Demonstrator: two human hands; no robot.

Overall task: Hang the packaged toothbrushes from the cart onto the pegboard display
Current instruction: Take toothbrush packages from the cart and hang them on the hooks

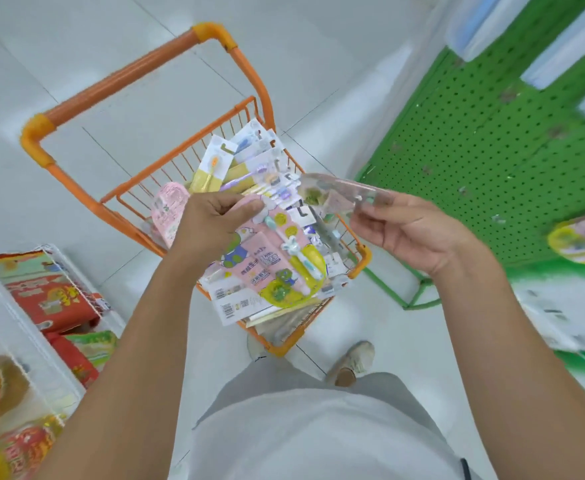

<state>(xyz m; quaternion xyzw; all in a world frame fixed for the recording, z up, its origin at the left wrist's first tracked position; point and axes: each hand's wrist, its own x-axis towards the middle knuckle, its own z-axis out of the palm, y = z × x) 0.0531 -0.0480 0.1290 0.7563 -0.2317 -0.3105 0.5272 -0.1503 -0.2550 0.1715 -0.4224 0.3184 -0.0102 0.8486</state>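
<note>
An orange wire cart [242, 112] stands on the floor in front of me, filled with several packaged toothbrushes [246, 157]. My left hand [215, 226] grips the top of a pink and yellow kids' toothbrush pack [277, 265] above the cart. My right hand [412, 230] pinches a blurred clear toothbrush pack [339, 192] to the right of it, over the cart's right side. The green pegboard [492, 150] rises at the right, with packs hanging at its top [561, 46] and one at its right edge [582, 240].
White shelving at the left holds red and orange snack packages [49, 296]. White packages [561, 320] sit low on the right display. My shoe [353, 362] stands on the pale tiled floor [111, 39] just behind the cart.
</note>
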